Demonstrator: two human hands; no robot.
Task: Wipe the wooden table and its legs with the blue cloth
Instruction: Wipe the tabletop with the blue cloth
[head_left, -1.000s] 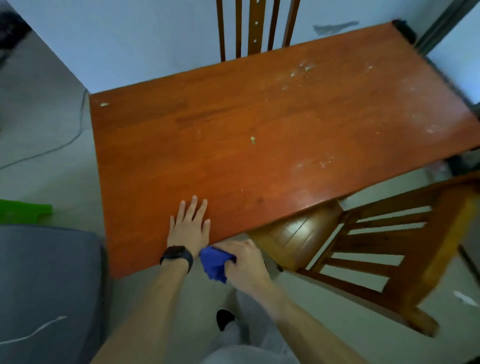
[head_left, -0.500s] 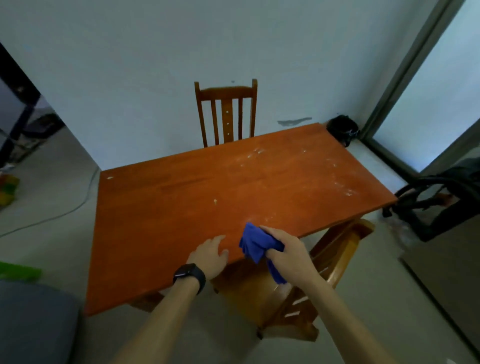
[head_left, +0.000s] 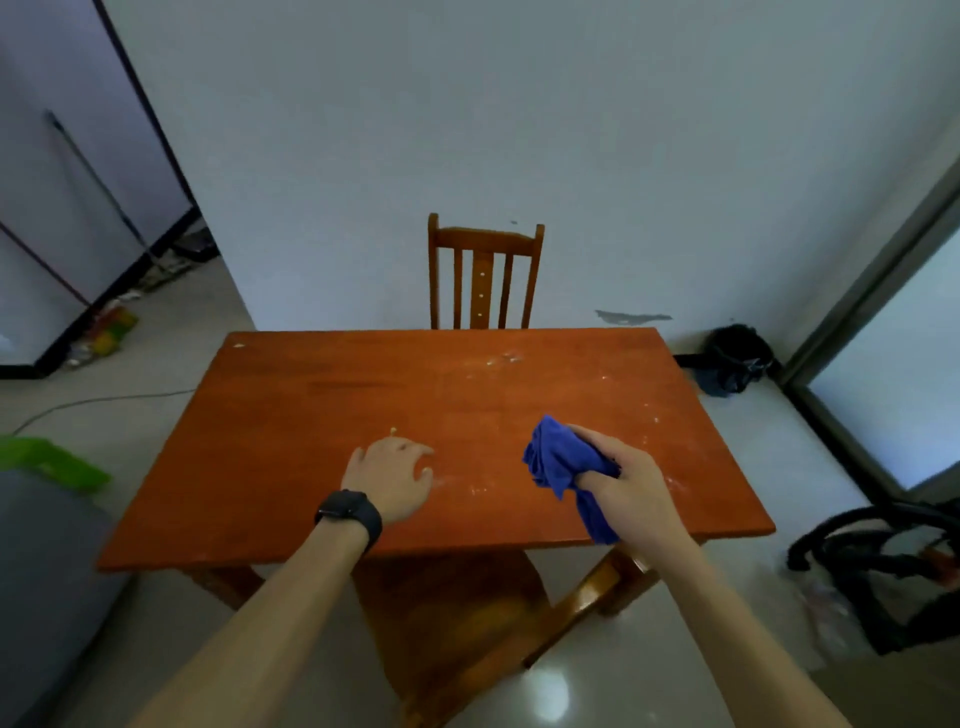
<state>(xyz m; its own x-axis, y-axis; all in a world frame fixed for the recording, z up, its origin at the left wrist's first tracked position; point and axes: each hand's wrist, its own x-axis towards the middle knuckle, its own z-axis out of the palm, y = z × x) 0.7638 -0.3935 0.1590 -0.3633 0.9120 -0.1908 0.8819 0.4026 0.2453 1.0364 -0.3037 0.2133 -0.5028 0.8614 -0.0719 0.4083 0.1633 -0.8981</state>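
The wooden table (head_left: 322, 415) fills the middle of the view, its reddish top speckled with white dust and crumbs. My right hand (head_left: 628, 488) hovers over the near right part of the top and grips a bunched blue cloth (head_left: 558, 460), one end dangling past the front edge. My left hand (head_left: 392, 480), with a black watch on the wrist, rests on the near middle of the top, fingers curled and holding nothing. A front table leg (head_left: 618, 577) shows under the near right corner.
One wooden chair (head_left: 483, 275) stands behind the table against the wall. Another chair (head_left: 457, 618) is tucked under the near edge. A black bag (head_left: 735, 364) sits in the far right corner, a black chair frame (head_left: 878, 566) at right, a grey seat (head_left: 47, 571) at left.
The view rose from looking down at the near edge to facing the whole table. Both hands moved forward onto the top; my right hand carried the cloth up and to the right.
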